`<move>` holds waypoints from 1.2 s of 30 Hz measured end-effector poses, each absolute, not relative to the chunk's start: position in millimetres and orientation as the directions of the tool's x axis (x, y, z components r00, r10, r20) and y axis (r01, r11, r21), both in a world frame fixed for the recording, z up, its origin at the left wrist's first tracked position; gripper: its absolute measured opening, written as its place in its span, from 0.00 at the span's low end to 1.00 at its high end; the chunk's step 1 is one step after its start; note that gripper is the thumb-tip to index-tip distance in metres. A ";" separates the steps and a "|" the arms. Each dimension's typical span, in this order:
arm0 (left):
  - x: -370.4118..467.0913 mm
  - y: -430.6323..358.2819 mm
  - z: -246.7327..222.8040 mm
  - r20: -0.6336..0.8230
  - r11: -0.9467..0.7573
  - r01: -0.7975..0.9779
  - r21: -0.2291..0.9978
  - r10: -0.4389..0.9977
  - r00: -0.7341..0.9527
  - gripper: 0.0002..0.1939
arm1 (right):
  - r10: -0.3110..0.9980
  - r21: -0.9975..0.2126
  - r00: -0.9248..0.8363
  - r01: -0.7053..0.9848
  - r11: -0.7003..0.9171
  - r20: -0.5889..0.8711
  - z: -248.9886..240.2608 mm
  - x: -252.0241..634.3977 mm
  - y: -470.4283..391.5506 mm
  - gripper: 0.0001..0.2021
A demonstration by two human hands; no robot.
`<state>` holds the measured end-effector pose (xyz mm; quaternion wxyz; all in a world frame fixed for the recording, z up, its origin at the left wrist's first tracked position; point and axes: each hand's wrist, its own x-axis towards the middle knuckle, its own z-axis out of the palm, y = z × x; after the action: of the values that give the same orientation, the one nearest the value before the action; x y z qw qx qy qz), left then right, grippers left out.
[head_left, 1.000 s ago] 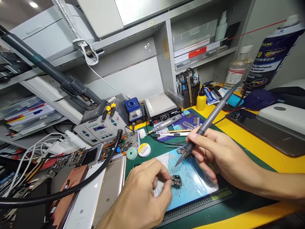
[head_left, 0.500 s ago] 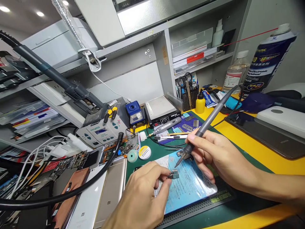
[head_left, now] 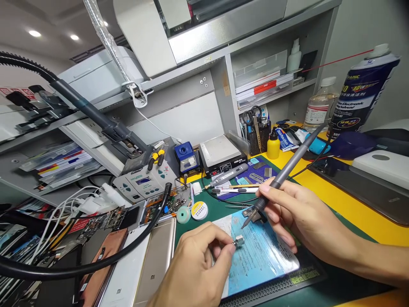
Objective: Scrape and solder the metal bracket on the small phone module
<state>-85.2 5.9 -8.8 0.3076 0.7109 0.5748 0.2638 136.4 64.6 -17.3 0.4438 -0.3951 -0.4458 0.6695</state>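
Between thumb and forefinger, my left hand (head_left: 204, 260) pinches a small electronic part (head_left: 238, 241) with a shiny metal face; its exact kind is too small to tell. My right hand (head_left: 294, 209) grips a grey soldering iron (head_left: 283, 175) like a pen, its tip pointing down and left. That tip hangs a little above and right of the part, apart from it. Both hands are over a blue and white sheet (head_left: 258, 256). Another small dark part (head_left: 247, 212) lies on the sheet near the iron, partly hidden by it.
Phones (head_left: 156, 260) and a black hose (head_left: 128, 251) lie to the left, beside a rework station (head_left: 147, 181). Behind the sheet are a round tin (head_left: 200, 210), tweezers (head_left: 238, 207) and a hot plate (head_left: 220, 155). A spray can (head_left: 361, 94) stands at the right.
The view has shifted, so the scene sits lower and further right. The small part has turned in my left fingers, showing a brighter face. Both hands keep their hold.
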 end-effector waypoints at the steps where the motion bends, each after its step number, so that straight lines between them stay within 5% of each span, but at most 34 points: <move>1: -84.7 6.0 -8.9 -0.015 -0.105 0.643 0.759 0.984 0.179 0.08 | 0.947 -0.944 -0.290 -0.251 -0.216 -0.140 -17.2 136.9 64.6 0.22; 9: -75.1 4.8 4.8 -0.231 0.160 0.546 0.822 0.971 0.063 0.10 | 0.948 -0.947 -0.298 -0.259 -0.192 -0.110 -14.6 135.1 60.9 0.22; 36: -84.1 12.2 13.4 -0.342 0.179 0.619 0.765 0.927 0.154 0.15 | 0.935 -0.941 -0.314 -0.233 -0.245 -0.166 -12.0 136.8 59.0 0.21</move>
<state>-84.1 12.2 13.4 0.4437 0.6167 0.6267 0.1735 136.8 59.0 -12.0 0.4289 -0.3990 -0.4399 0.6807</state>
